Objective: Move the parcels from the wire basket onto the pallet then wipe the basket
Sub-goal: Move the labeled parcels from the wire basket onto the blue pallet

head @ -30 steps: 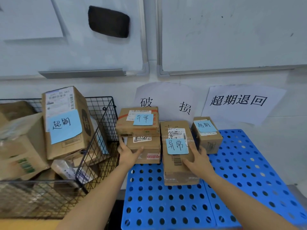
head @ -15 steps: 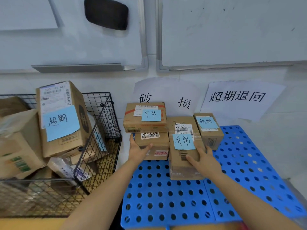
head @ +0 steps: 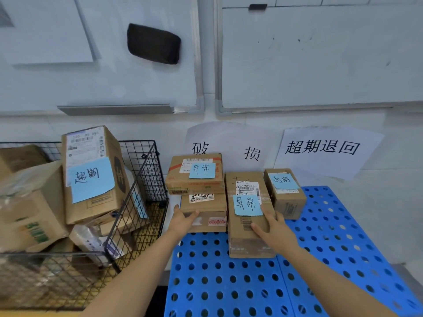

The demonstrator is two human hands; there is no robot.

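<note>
1. The long parcel [head: 240, 239] lies flat on the blue pallet [head: 229, 282] under the right hand [head: 274, 227]. The thumb rests on top and straight fingers [head: 271, 216] press along its right edge without clasping it.
2. The left hand [head: 185, 219] lays open fingers [head: 191, 213] against the lower parcel [head: 212, 209] of a stack, gripping nothing.
3. The taped cardboard looks stiff and probably light, and the tape may be slick. Opposed palms on the two long sides look safest.
4. Its long axis runs away from the fingers toward the wall, blue note up.
5. Beyond the left fingers, the wire basket [head: 142, 179] holds more parcels.
</note>
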